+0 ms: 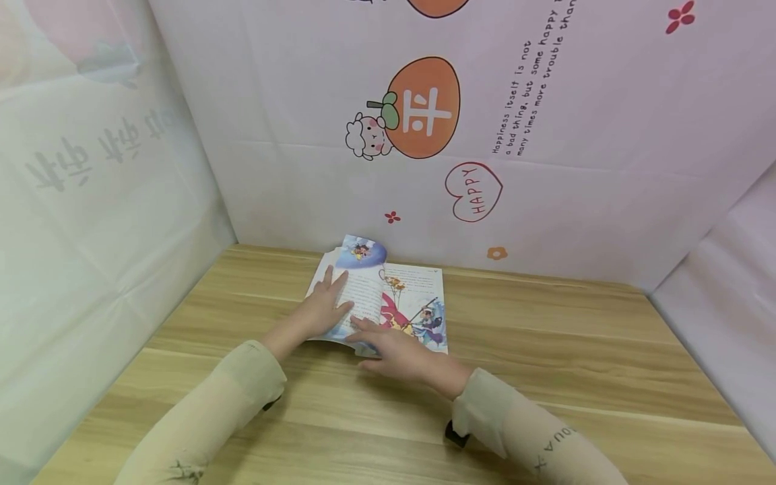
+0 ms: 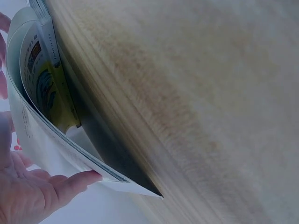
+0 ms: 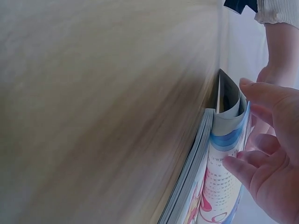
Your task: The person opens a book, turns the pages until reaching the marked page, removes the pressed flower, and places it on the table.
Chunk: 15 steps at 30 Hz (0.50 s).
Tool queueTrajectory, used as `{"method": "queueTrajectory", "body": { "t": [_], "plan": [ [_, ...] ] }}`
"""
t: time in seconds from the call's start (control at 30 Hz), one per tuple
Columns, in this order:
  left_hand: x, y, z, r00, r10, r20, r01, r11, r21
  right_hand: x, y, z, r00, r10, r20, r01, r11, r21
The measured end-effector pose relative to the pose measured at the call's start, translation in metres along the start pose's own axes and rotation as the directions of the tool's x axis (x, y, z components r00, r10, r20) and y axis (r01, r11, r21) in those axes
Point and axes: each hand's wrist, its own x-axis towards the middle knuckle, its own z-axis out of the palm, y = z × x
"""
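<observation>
An illustrated book [image 1: 418, 279] lies open on the wooden table near the back wall, one leaf arched up over its left half. On that left side, my left hand [image 1: 318, 311] rests with spread fingers on the printed page. In the left wrist view its thumb [image 2: 79, 182] lies along the edge of the curved pages [image 2: 46, 135], which bow up over a hollow. My right hand [image 1: 397, 350] is at the book's near edge by the middle, fingers extended over the page. Seen from the right wrist, its fingertips [image 3: 233, 163] are right at the curved, text-covered leaf [image 3: 222, 172].
The wood-grain table [image 1: 545, 377] extends around the book. Behind it stands a white printed cloth wall [image 1: 291, 188], with more cloth on the left [image 1: 109, 222] and right [image 1: 721, 269]. Small dark devices [image 1: 457, 434] sit under the sleeve cuffs.
</observation>
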Motion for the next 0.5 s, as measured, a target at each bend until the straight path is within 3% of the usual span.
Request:
{"method": "queueTrajectory", "body": {
  "t": [0.5],
  "plan": [
    [-0.002, -0.002, -0.002, 0.999, 0.013, 0.033, -0.016, 0.996, 0.093, 0.009, -0.011, 0.003, 0.998, 0.006, 0.059, -0.003, 0.999, -0.054]
  ]
}}
